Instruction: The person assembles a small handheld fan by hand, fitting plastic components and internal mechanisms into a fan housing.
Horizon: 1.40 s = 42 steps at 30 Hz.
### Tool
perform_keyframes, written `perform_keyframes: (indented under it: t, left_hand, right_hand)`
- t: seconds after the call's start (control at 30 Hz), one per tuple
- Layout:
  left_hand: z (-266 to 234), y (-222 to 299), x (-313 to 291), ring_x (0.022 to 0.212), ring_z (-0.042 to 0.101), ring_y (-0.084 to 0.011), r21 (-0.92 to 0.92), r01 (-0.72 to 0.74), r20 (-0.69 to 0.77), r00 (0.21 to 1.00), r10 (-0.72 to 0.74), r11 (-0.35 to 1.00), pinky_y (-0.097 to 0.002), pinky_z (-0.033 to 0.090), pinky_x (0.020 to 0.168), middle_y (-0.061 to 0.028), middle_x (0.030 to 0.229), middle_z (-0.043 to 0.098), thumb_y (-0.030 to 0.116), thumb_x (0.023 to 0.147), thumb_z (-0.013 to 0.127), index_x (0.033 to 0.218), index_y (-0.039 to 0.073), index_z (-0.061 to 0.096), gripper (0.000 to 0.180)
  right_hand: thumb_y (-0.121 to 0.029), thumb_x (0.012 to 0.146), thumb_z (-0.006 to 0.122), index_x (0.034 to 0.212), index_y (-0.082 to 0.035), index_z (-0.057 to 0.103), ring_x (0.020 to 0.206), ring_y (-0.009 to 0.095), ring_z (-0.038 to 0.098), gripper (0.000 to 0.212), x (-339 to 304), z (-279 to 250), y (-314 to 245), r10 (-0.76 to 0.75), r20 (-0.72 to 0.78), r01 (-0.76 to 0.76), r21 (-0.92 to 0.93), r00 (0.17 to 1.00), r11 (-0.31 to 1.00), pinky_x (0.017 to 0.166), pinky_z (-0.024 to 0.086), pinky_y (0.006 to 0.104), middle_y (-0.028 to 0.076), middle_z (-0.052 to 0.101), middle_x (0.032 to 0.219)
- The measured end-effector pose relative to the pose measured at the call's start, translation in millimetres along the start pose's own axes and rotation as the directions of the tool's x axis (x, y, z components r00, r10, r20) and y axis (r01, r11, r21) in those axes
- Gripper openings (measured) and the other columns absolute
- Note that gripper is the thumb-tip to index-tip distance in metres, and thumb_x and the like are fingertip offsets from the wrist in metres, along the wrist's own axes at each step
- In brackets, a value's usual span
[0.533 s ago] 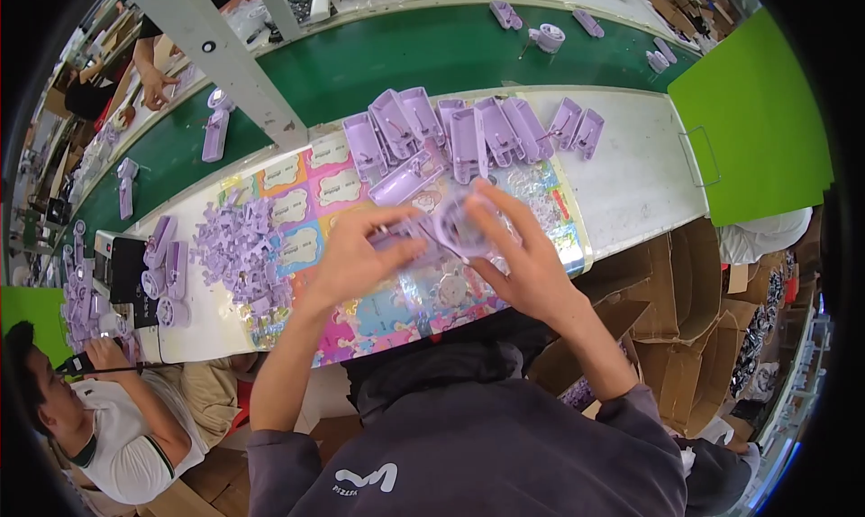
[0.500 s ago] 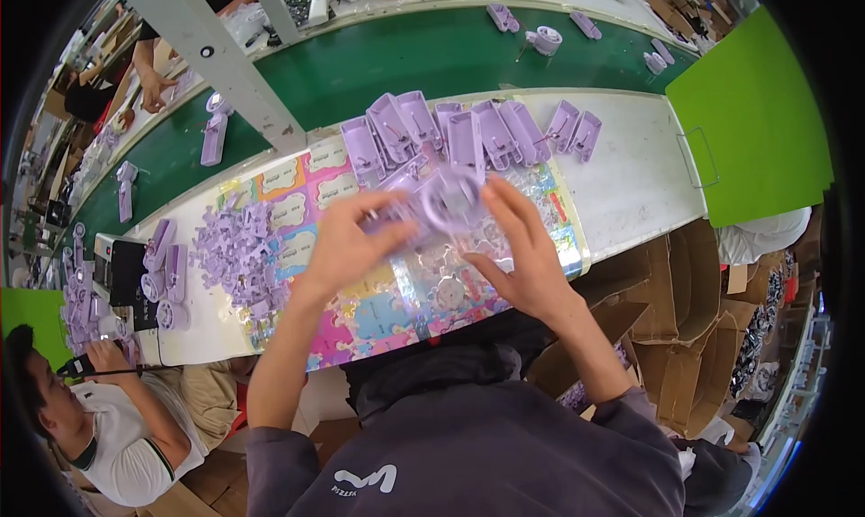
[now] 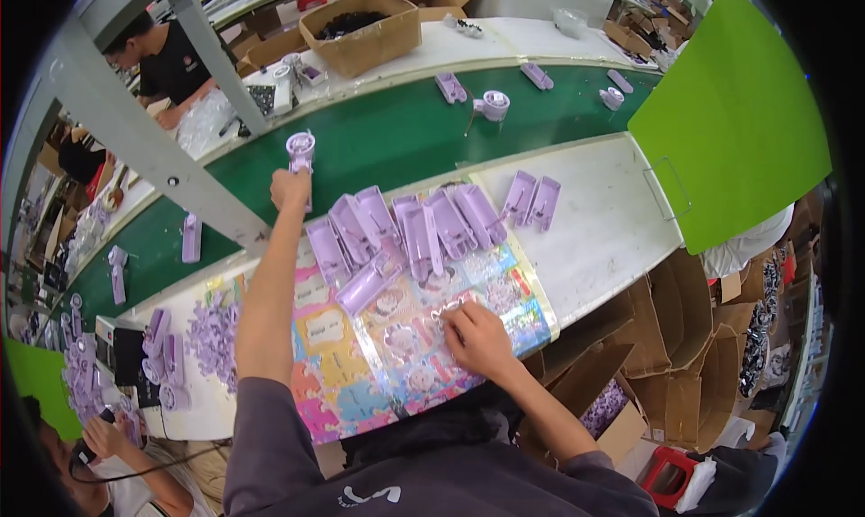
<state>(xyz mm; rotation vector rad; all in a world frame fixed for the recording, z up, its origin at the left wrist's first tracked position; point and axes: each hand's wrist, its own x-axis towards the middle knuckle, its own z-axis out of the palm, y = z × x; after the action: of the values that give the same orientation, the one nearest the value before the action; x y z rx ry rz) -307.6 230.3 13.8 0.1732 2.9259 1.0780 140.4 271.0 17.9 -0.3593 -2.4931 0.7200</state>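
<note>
Unit (image 3: pixel 300 146), lilac plastic, one, gripped in my left hand (image 3: pixel 289 189) at arm's length over the green belt (image 3: pixel 383 138); whether it touches the belt or hangs just above, I cannot tell.

Right hand (image 3: pixel 478 338): fingers curled, low over the printed mat (image 3: pixel 332 333); whether the fingertips pinch anything, I cannot tell.

Progress, by my judgement: the held piece appears joined, round head to handle, and so further along than what lies before me. Remaining on the mat: a close-set row of open shells (image 3: pixel 416 237), hollow side up, some with thin reddish wires loose inside; one more shell (image 3: pixel 364 284) askew at the near side of the row; a pair of shells (image 3: pixel 519 197) apart to the right. All these I take as unfinished. Also a heap of small lilac parts (image 3: pixel 213 335) to the left, seemingly unused stock.

Condition of the unit: ring-shaped head at the far end, rim smooth and pale, inner detail too small to read; handle mostly covered by my fingers, its lower end showing beside my wrist. No damage visible.

Further along the belt: a round-headed piece (image 3: pixel 493 105) with a wire trailing beside it.
</note>
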Motion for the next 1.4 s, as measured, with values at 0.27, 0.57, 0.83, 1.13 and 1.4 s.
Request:
perform_keyframes:
  t: [0.27, 0.57, 0.83, 1.13, 1.4]
  left_hand:
    - [-18, -27, -70, 0.100, 0.065, -0.0296, -0.326, -0.438, -0.258, 0.894, 0.367, 0.838, -0.0415, 0.052, 0.088, -0.0165, 0.115, 0.066, 0.018, 0.093, 0.066, 0.132, -0.002, 0.055, 0.045]
    - [-53, -80, -166, 0.058, 0.058, -0.0262, -0.103, -0.458, -0.185, 0.881, 0.436, 0.883, -0.0398, 0.045, 0.056, -0.0088, 0.067, 0.057, 0.000, 0.081, 0.063, 0.087, 0.004, 0.060, 0.008]
    - [-51, -70, -165, 0.059, 0.063, -0.0323, -0.115, -0.407, -0.159, 0.908, 0.388, 0.906, -0.0440, 0.048, 0.056, -0.0134, 0.070, 0.064, -0.002, 0.077, 0.062, 0.086, 0.004, 0.060, 0.011]
    - [-51, -75, -160, 0.060, 0.064, -0.0314, -0.089, -0.412, -0.155, 0.905, 0.396, 0.907, -0.0444, 0.049, 0.057, -0.0120, 0.069, 0.064, 0.002, 0.078, 0.062, 0.085, 0.005, 0.059, 0.008]
    - [-49, -80, -159, 0.061, 0.063, -0.0312, -0.167, -0.396, -0.155, 0.915, 0.373, 0.903, -0.0441, 0.048, 0.059, -0.0106, 0.068, 0.065, 0.004, 0.080, 0.061, 0.087, 0.006, 0.061, 0.008]
  right_hand:
    - [-0.004, 0.076, 0.074, 0.088, -0.006, 0.067, 0.065, 0.026, 0.062, 0.014, 35, -17, 11, -0.317, -0.049, 0.319, 0.044, 0.947, 0.947, 0.058, 0.049, 0.0386, 0.007, 0.062, 0.076]
    - [-0.020, 0.077, 0.069, 0.093, -0.005, 0.063, 0.093, 0.034, 0.062, 0.022, 335, -14, 134, -0.308, -0.075, 0.223, -0.532, 0.948, 0.817, 0.082, 0.051, 0.0476, 0.015, 0.065, 0.090]
    - [-0.045, 0.078, 0.075, 0.127, -0.004, 0.057, 0.124, 0.035, 0.056, 0.066, 423, 28, 240, 0.288, -0.048, -0.250, -0.641, 0.957, 0.726, 0.106, 0.044, 0.0488, 0.019, 0.065, 0.126]
    - [-0.026, 0.073, 0.077, 0.113, -0.004, 0.064, 0.102, 0.034, 0.064, 0.047, 385, 31, 114, -0.168, -0.089, 0.165, -0.038, 0.982, 0.986, 0.089, 0.051, 0.0440, 0.016, 0.071, 0.107]
    - [-0.020, 0.078, 0.079, 0.125, -0.006, 0.058, 0.107, 0.032, 0.059, 0.052, 133, -41, -13, -0.420, 0.479, 0.322, 0.277, 0.771, 0.906, 0.095, 0.044, 0.0444, 0.013, 0.063, 0.113]
